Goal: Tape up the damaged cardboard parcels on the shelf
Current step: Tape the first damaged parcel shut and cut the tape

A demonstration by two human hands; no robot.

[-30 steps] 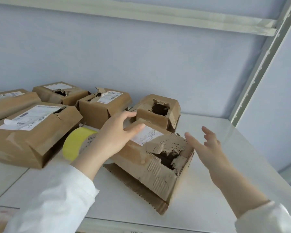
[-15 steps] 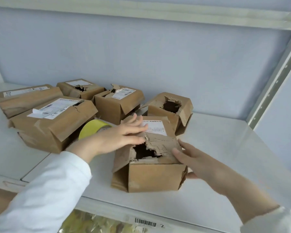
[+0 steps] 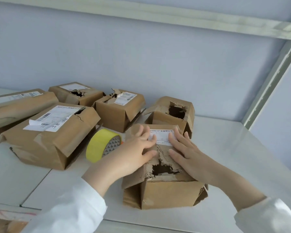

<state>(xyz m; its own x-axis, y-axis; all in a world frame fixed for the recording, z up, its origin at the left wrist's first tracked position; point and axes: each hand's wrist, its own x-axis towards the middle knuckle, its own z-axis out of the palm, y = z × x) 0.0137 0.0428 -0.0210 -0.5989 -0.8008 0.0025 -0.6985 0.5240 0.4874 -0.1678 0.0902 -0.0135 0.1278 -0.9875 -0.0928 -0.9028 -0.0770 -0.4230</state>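
On the white shelf (image 3: 225,148), the torn cardboard parcel (image 3: 168,194) stands near the front. The left hand (image 3: 133,157) and right hand (image 3: 186,152) press flat on its top, each grip spread, clasping nothing. A yellow tape roll (image 3: 99,145) stands beside it.

Pale blue wall (image 3: 158,61) along shelf (image 3: 225,165) back edge. 1 pale crossbeam (image 3: 175,18) overhead. 1 perforated metal upright (image 3: 273,81) at back right corner.

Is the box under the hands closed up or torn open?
Torn open. The box has a dark ragged hole in its top, between the left hand and right hand pressing flat on it.
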